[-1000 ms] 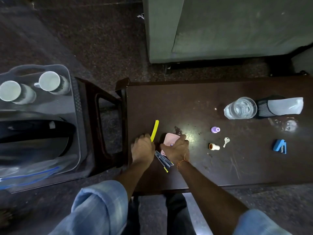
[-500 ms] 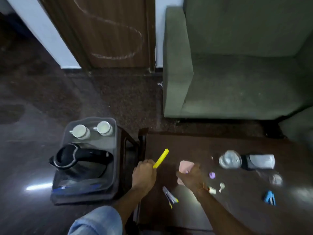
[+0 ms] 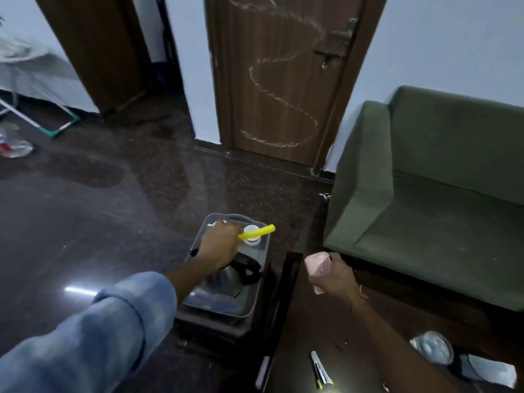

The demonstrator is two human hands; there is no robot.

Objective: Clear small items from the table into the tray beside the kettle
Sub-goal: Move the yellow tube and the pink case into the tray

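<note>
My left hand (image 3: 219, 243) holds a yellow marker (image 3: 257, 232) over the grey tray (image 3: 246, 307), above the black kettle (image 3: 241, 272) and a white cup (image 3: 251, 236). My right hand (image 3: 333, 279) grips a small pink case (image 3: 318, 266) in the air above the left end of the dark table (image 3: 306, 350). A pen with a yellow tip (image 3: 320, 371) lies on the table near the bottom edge of the view. The tray rests on a low dark stand left of the table.
A glass of water (image 3: 432, 347) and a lying black-and-white container (image 3: 487, 370) are on the table at the lower right. A green sofa (image 3: 439, 194) stands behind the table. A wooden door (image 3: 280, 80) faces me across the dark floor.
The view has tilted up and left. My left hand carried the yellow marker from the table's edge to above the tray. My right hand lifted the pink case off the table.
</note>
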